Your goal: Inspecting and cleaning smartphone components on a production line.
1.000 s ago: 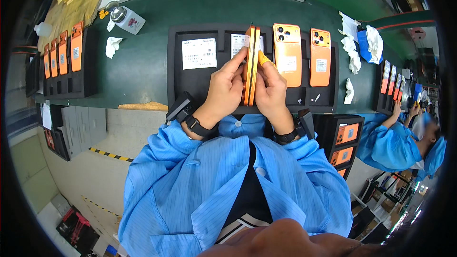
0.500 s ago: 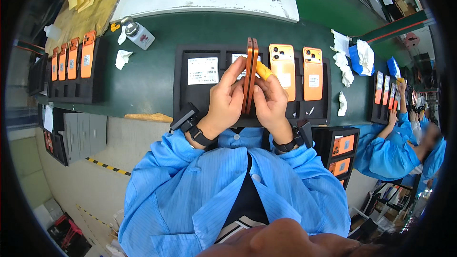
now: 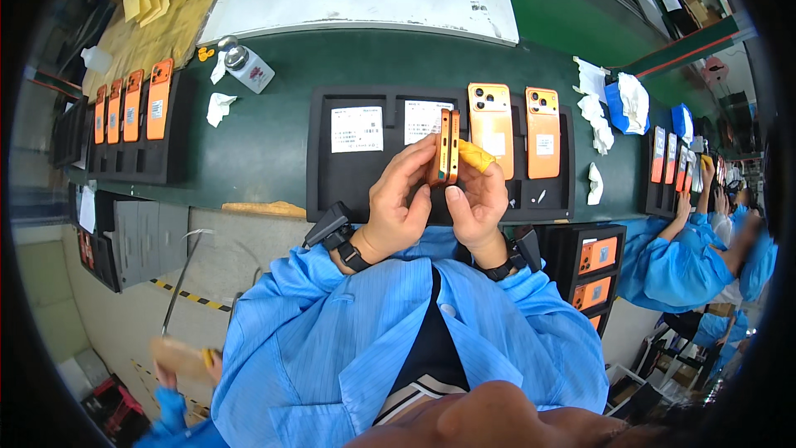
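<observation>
A green counter [image 3: 274,153] is stretching across the room, and a black tray [image 3: 352,174] is lying on it. Over the middle of the tray, I am holding two orange phones [image 3: 444,151] side by side, with their thin edges facing up at my camera. My left hand [image 3: 402,197] is holding the left side of the pair. My right hand [image 3: 481,199], with a yellow cover [image 3: 475,156] on a finger, is holding the right side, so the gap between my hands is narrow. To the right, two more orange phones [image 3: 543,123] are lying in the tray, backs up. White papers [image 3: 357,134] are lying on the far left side of it. I think both hands should be pressing softly and evenly, because smooth phones could be slipping or rubbing, and both ends should be lining up.
</observation>
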Available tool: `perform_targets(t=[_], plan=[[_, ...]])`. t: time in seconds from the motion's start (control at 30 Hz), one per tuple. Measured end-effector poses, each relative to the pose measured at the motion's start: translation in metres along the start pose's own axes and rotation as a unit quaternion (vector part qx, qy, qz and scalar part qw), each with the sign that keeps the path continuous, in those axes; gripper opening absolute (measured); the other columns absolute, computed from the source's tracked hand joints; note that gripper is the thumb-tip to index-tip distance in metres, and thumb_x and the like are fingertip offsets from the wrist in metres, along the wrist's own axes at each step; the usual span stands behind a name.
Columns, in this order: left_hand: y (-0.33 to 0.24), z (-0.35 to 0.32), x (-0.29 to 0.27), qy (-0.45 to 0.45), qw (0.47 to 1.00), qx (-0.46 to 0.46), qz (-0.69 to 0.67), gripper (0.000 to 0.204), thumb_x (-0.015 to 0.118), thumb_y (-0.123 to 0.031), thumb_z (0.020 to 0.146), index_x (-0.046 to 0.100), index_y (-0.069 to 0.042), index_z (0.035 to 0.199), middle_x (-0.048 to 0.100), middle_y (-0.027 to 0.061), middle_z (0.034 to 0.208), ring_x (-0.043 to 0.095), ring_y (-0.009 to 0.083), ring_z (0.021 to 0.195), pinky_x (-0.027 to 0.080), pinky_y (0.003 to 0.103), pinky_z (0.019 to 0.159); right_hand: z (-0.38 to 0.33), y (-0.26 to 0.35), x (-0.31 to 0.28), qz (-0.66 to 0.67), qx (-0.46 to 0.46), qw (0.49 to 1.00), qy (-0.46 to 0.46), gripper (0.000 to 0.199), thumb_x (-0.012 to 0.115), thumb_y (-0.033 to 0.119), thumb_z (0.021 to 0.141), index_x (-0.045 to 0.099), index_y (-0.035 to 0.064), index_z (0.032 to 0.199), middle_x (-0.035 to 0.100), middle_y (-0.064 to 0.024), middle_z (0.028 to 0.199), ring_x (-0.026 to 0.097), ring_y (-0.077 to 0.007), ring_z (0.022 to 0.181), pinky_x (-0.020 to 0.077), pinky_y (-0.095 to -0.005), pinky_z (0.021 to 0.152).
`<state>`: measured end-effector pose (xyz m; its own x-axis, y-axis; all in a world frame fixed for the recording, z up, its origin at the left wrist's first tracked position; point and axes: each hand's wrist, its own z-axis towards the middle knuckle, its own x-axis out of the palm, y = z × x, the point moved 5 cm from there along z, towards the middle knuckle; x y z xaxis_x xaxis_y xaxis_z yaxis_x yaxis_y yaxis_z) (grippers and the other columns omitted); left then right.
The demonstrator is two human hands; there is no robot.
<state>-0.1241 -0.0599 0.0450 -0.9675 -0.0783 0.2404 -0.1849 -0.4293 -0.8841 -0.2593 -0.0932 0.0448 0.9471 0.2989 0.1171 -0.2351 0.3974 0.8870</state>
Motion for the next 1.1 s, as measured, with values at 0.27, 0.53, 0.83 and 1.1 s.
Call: perform_targets(t=[0.27,0.53,0.83,1.1], plan=[[-0.01,-0.005,0.002,0.018,0.995,0.021,0.093,0.068,0.061,0.011,0.076,0.045,0.005,0.142,0.046,0.0211,0.14,0.052,0.0338,0.131,0.048,0.042,0.107,-0.007,0.009,-0.001,-0.03,-0.023,0.999,0.005,0.055,0.069,0.007,0.086,0.047,-0.0132,0.133,0.053,-0.0248,0.133,0.057,-0.0323,0.124,0.0451,-0.045,0.108],[-0.018,-0.006,0.003,0.022,0.993,0.039,0.106,0.075,0.066,0.006,0.075,0.04,0.005,0.146,0.045,0.0217,0.138,0.052,0.0344,0.13,0.049,0.042,0.105,-0.011,0.017,0.0,-0.049,-0.032,0.998,0.013,0.06,0.074,0.019,0.088,0.05,-0.0135,0.131,0.055,-0.0268,0.131,0.058,-0.0344,0.123,0.0497,-0.0437,0.103],[-0.017,-0.006,0.002,0.033,0.992,0.033,0.118,0.079,0.066,0.007,0.074,0.038,0.004,0.148,0.044,0.021,0.138,0.052,0.0343,0.13,0.05,0.042,0.105,-0.009,0.02,-0.001,-0.054,-0.051,0.997,0.023,0.061,0.075,0.022,0.087,0.051,-0.0133,0.131,0.055,-0.0262,0.131,0.058,-0.0342,0.124,0.0497,-0.0436,0.103],[-0.015,-0.004,0.003,0.078,0.989,0.011,0.126,0.086,0.068,0.012,0.076,0.028,0.005,0.152,0.032,0.0183,0.147,0.04,0.0319,0.14,0.048,0.043,0.108,-0.008,0.013,-0.004,0.009,0.002,1.0,0.022,0.064,0.074,0.021,0.088,0.047,-0.0136,0.135,0.053,-0.0245,0.132,0.057,-0.0333,0.125,0.0481,-0.0435,0.105]])
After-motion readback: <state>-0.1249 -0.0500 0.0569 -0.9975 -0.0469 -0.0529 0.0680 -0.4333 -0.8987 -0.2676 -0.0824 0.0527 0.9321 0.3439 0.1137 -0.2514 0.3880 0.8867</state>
